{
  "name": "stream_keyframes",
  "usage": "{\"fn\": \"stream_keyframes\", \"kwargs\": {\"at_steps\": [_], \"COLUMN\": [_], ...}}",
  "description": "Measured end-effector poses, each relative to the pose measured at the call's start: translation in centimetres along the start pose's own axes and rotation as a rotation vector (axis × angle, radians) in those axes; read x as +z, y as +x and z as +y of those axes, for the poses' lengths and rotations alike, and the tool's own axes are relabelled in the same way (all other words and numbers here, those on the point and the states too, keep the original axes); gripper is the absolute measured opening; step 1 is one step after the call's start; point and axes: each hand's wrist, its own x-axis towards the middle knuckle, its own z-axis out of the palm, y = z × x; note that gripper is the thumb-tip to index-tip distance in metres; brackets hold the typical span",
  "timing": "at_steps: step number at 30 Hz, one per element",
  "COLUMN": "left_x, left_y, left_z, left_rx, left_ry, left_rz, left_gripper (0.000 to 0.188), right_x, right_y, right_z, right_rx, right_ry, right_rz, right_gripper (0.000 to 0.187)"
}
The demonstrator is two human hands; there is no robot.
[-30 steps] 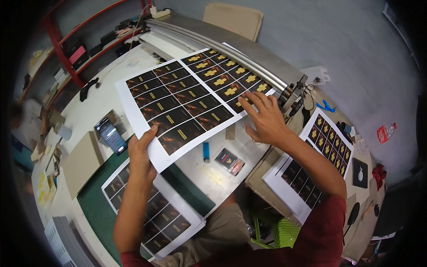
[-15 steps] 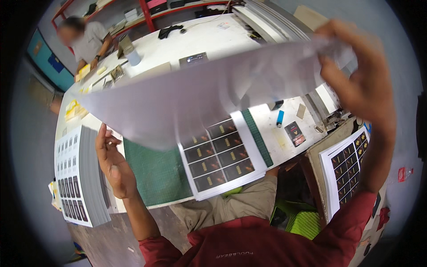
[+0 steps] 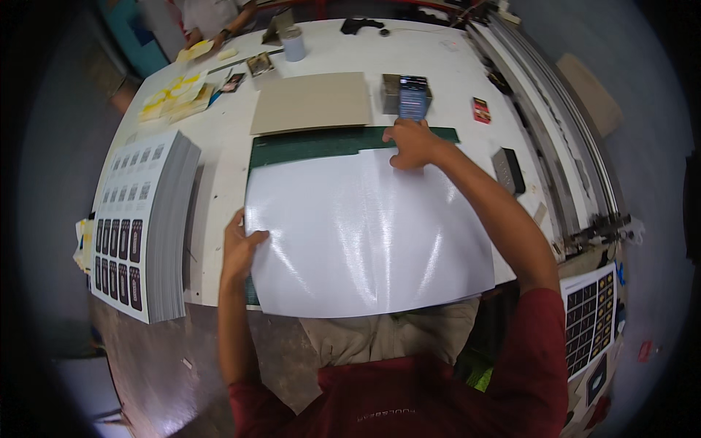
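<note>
A large glossy white sheet (image 3: 321, 226) lies blank side up over the green cutting mat (image 3: 307, 148), its near edge reaching over the table's front edge. At the sheet's left edge, my left hand (image 3: 241, 248) grips it, thumb on top and the other fingers at or under the rim. My right hand (image 3: 415, 144) reaches across to the far edge, thumb and forefinger closing on the paper there. The printed dark cards seen before are hidden beneath the sheet. Just beyond my right hand, a phone (image 3: 413, 98) with a lit screen leans on a metal block (image 3: 391, 93).
A tall stack of printed sheets (image 3: 139, 226) stands left. Beyond the mat lies a grey-brown board (image 3: 314, 102); a dark box (image 3: 509, 171) sits right, near a metal rail machine (image 3: 555, 124). More printed sheets (image 3: 590, 317) lie lower right. Another person's hand (image 3: 197, 40) works far left.
The white sheet, held aloft and billowing in my right hand, has come down flat over the printed sheets. My left hand, previously open and apart, now holds its left edge. The view has shifted.
</note>
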Motion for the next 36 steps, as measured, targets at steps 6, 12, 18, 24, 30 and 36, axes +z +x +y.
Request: {"fn": "stream_keyframes", "kwargs": {"at_steps": [6,12,18,24,30,36], "left_x": [-0.1,0.0,-0.5,-0.1,2.3,7.8], "left_y": [0.3,1.2,1.0,1.2,0.2,-2.1], "left_z": [-2.3,-3.1,-3.9,-5.1,-4.0,-0.6], "left_rx": [-0.064,-0.04,-0.083,0.022,0.229,0.586], "left_ry": [-0.067,-0.019,0.003,0.148,0.333,0.364], "left_rz": [-0.007,-0.036,-0.043,0.116,0.246,0.138], "left_gripper": [0.061,0.066,0.071,0.078,0.062,0.049], "right_x": [4.6,7.1,6.7,3.5,-5.8,-8.9], "right_y": [7.0,13.2,13.9,11.0,5.3,-10.3], "right_z": [-3.3,-5.4,-4.9,-5.2,-4.6,-0.3], "right_rx": [-0.062,-0.133,-0.373,-0.45,-0.331,-0.009], "right_ry": [0.019,-0.268,-0.515,-0.668,-0.382,0.435], "right_rz": [0.367,0.457,0.385,0.773,1.033,0.853], "right_gripper": [0.034,0.03,0.02,0.012,0.013,0.017]}}
